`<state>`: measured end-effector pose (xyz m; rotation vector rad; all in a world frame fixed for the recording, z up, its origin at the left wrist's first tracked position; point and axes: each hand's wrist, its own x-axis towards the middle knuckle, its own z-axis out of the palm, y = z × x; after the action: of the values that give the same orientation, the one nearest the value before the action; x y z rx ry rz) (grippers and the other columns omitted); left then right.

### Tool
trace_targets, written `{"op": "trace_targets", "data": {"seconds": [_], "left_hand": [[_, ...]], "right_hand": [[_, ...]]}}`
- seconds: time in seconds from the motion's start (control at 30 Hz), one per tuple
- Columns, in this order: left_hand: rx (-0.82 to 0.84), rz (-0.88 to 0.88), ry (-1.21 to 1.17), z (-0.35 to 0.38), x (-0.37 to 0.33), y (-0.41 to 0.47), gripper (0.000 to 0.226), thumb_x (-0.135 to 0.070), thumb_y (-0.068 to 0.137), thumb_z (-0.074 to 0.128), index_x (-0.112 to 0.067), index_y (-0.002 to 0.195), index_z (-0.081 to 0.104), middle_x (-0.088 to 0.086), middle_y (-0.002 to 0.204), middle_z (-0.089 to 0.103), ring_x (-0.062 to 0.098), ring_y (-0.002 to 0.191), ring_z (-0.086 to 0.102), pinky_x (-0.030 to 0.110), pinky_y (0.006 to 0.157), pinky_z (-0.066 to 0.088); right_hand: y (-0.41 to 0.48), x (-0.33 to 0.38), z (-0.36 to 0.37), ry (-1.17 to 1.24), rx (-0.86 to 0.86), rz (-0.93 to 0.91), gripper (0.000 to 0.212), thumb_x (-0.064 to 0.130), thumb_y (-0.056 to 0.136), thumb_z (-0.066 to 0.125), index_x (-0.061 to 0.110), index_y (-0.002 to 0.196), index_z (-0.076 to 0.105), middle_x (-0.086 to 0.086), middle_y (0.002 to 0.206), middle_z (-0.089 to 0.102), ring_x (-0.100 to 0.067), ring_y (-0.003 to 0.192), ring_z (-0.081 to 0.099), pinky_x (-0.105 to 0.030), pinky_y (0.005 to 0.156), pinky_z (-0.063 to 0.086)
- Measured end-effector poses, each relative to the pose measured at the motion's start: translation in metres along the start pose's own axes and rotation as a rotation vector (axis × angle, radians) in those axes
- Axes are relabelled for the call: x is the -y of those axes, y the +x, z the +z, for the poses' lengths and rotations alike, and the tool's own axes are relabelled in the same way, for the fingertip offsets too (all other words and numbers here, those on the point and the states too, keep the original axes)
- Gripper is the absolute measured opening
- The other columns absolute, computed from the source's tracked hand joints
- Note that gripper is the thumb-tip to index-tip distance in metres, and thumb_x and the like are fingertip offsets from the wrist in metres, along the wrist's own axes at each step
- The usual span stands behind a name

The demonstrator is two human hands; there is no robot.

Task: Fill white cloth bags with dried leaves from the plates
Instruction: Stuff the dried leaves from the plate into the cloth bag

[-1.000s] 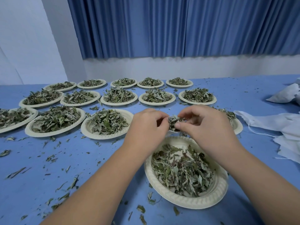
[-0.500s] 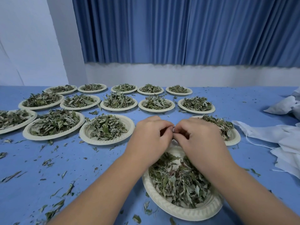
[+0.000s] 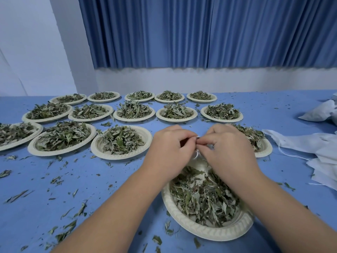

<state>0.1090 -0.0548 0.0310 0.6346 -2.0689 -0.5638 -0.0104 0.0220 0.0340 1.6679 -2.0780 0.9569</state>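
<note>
Left hand [image 3: 169, 148], right hand [image 3: 228, 150] pinching white bag [image 3: 195, 156], mostly hidden

Left hand [image 3: 170, 149], right hand [image 3: 228, 152], fingers [image 3: 207, 141] together

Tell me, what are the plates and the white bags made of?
The plates look like moulded paper pulp: matte cream, with a pressed ribbed rim. The white bags seem thin cloth, maybe non-woven: they lie limp and creased, with thin strings trailing.
</note>
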Motion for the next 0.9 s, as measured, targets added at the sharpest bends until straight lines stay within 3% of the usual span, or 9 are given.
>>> {"op": "trace_targets", "data": {"seconds": [0.07, 0.13, 0.27, 0.37, 0.47, 0.63, 0.73, 0.83, 0.9], "left_hand": [[-0.006, 0.006, 0.005, -0.001, -0.001, 0.0, 0.014, -0.013, 0.087, 0.066, -0.018, 0.09, 0.079, -0.005, 0.078, 0.067, 0.009, 0.072, 0.061, 0.027, 0.074, 0.051], [-0.021, 0.028, 0.03, -0.001, -0.003, -0.001, 0.014, -0.013, 0.087, 0.067, -0.018, 0.09, 0.079, -0.006, 0.079, 0.067, 0.008, 0.075, 0.06, 0.021, 0.075, 0.046], [-0.013, 0.041, 0.006, 0.0, -0.005, -0.002, 0.013, -0.013, 0.086, 0.067, -0.018, 0.09, 0.079, -0.007, 0.079, 0.066, 0.006, 0.071, 0.059, 0.024, 0.075, 0.049], [-0.007, 0.078, 0.031, 0.004, -0.008, -0.004, 0.014, -0.012, 0.084, 0.068, -0.018, 0.089, 0.079, -0.007, 0.079, 0.068, 0.003, 0.076, 0.057, 0.013, 0.073, 0.043], [-0.015, 0.057, 0.058, 0.004, -0.007, -0.003, 0.014, -0.013, 0.085, 0.067, -0.02, 0.089, 0.079, -0.008, 0.079, 0.067, 0.004, 0.078, 0.056, 0.013, 0.072, 0.041], [-0.072, 0.022, 0.067, 0.0, -0.002, -0.001, 0.014, -0.013, 0.087, 0.066, -0.017, 0.089, 0.079, -0.002, 0.082, 0.07, 0.007, 0.077, 0.059, 0.019, 0.074, 0.043], [-0.045, 0.03, 0.049, 0.001, -0.003, -0.001, 0.013, -0.014, 0.086, 0.067, -0.019, 0.088, 0.079, -0.005, 0.081, 0.069, 0.004, 0.077, 0.058, 0.014, 0.072, 0.043], [0.0, 0.067, 0.05, 0.004, -0.005, -0.003, 0.011, -0.014, 0.085, 0.069, -0.02, 0.087, 0.079, -0.005, 0.078, 0.069, 0.004, 0.073, 0.057, 0.019, 0.073, 0.045], [-0.009, 0.075, 0.055, 0.004, -0.004, -0.004, 0.011, -0.014, 0.085, 0.069, -0.019, 0.086, 0.079, -0.005, 0.077, 0.069, 0.005, 0.073, 0.058, 0.022, 0.074, 0.046]], "right_hand": [[0.001, -0.001, -0.001, 0.13, -0.036, 0.079, 0.002, 0.024, 0.075, 0.076, 0.025, 0.073, 0.075, 0.005, 0.077, 0.054, -0.012, 0.076, 0.05, -0.029, 0.067, 0.041], [0.002, -0.005, -0.002, 0.237, -0.049, 0.156, 0.016, 0.029, 0.066, 0.08, 0.027, 0.067, 0.064, 0.008, 0.076, 0.05, -0.004, 0.066, 0.046, -0.019, 0.059, 0.035], [0.007, -0.011, -0.002, 0.248, -0.009, 0.261, 0.031, 0.042, 0.06, 0.072, 0.024, 0.07, 0.049, 0.007, 0.068, 0.048, -0.01, 0.06, 0.043, -0.027, 0.052, 0.03], [0.011, -0.012, 0.004, 0.215, 0.095, 0.307, 0.02, 0.031, 0.07, 0.07, 0.022, 0.072, 0.052, 0.005, 0.068, 0.055, -0.012, 0.062, 0.05, -0.027, 0.052, 0.037], [0.011, -0.017, 0.001, 0.341, 0.142, 0.323, 0.014, 0.033, 0.075, 0.071, 0.025, 0.076, 0.059, 0.006, 0.072, 0.061, -0.002, 0.056, 0.053, -0.014, 0.048, 0.037], [0.007, -0.027, -0.017, 0.636, 0.404, 0.37, 0.021, 0.038, 0.078, 0.073, 0.034, 0.098, 0.065, 0.01, 0.097, 0.065, -0.013, 0.08, 0.068, -0.032, 0.07, 0.055], [0.009, -0.019, -0.01, 0.597, 0.297, 0.38, 0.012, 0.025, 0.076, 0.077, 0.023, 0.083, 0.067, 0.0, 0.08, 0.066, -0.017, 0.063, 0.065, -0.031, 0.058, 0.053], [0.011, -0.01, 0.004, 0.394, 0.186, 0.371, 0.013, 0.022, 0.073, 0.072, 0.018, 0.069, 0.06, 0.003, 0.062, 0.057, -0.01, 0.052, 0.05, -0.014, 0.043, 0.035], [0.011, -0.009, 0.005, 0.347, 0.169, 0.361, 0.015, 0.027, 0.075, 0.07, 0.017, 0.071, 0.06, 0.005, 0.061, 0.056, -0.008, 0.05, 0.047, -0.012, 0.04, 0.033]]}}
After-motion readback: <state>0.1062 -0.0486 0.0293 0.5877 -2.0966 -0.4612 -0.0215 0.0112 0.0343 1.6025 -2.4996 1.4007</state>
